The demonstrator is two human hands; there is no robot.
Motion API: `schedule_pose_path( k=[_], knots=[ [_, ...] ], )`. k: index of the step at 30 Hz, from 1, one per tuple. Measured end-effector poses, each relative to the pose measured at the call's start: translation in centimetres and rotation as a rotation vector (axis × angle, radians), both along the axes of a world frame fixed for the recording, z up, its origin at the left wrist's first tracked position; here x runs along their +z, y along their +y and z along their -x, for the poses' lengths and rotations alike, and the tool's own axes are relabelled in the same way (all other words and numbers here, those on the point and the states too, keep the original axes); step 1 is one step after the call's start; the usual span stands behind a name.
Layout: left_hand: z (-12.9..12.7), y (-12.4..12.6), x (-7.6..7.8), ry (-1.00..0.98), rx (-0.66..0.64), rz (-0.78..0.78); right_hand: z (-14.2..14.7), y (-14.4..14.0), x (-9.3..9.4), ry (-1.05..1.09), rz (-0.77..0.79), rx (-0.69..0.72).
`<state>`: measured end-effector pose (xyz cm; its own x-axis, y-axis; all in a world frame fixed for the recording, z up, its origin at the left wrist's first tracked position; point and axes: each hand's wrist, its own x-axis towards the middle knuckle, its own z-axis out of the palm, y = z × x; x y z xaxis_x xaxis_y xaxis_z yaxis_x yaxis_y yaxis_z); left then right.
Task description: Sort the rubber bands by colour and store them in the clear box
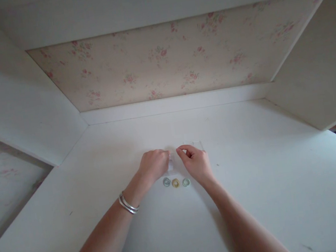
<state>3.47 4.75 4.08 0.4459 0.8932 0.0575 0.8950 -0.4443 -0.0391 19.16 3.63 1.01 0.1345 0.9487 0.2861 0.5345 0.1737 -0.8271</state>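
Clear plastic — a small, thin packet (172, 162) — sits just above the middle of the frame, pinched between both hands on the white worktop (255, 180). The left hand (154, 165) grips its left edge with curled fingers; the right hand (196, 161) pinches the right edge, fingers narrow. Its outline is too faint to give a long axis or heading. Both hands are equally near. Three small rings (176, 182) — bluish, yellow, green — lie in a row just below, untouched. A bracelet (128, 205) circles the left wrist.
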Motion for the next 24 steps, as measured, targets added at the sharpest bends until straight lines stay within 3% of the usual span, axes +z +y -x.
schedule_pose_path(
  k=[3,8,12,15,18,24],
  knots=[
    [0.3,0.1,-0.2,-0.073,-0.012,0.034,0.0,-0.1,0.1,0.004,-0.015,-0.001],
    [1.5,0.2,-0.2,-0.355,0.056,0.018,0.3,-0.3,0.2,-0.009,-0.015,0.022],
    [3.2,-1.1,-0.3,-0.565,0.109,-0.054,0.4,-1.2,0.8,-0.117,-0.003,0.198],
    [4.6,-3.0,-1.0,-0.681,0.111,-0.116,0.5,-2.1,1.6,-0.341,-0.121,0.362],
    [5.4,-4.7,-2.0,-0.729,0.047,-0.136,0.5,-2.7,2.0,-0.513,-0.215,0.496],
    [5.6,-5.6,-2.8,-0.752,-0.015,-0.066,0.6,-2.7,1.4,-0.680,-0.183,0.635]
  ],
)
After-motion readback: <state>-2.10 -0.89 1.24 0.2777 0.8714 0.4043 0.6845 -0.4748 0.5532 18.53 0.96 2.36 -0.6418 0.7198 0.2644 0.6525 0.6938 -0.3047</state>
